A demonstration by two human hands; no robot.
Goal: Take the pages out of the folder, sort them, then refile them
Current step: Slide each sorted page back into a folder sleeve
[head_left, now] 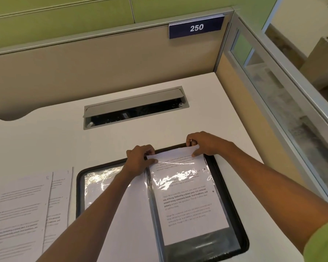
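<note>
A black folder [233,210] with clear plastic sleeves lies open on the white desk [45,144]. A printed page [189,201] sits partway inside the right-hand sleeve [178,176], its top edge sticking out past the sleeve's mouth. My left hand [140,157] pinches the page's top left corner at the sleeve opening. My right hand [203,144] pinches the top right corner. The left sleeve [98,186] holds a white sheet, partly hidden by my left forearm. Two printed pages [27,208] lie overlapped on the desk left of the folder.
An open grey cable hatch [134,108] is set into the desk behind the folder. Beige partition walls [102,63] close the desk at the back and right, with a "250" sign [196,27] on top. The desk's right edge runs close to the folder.
</note>
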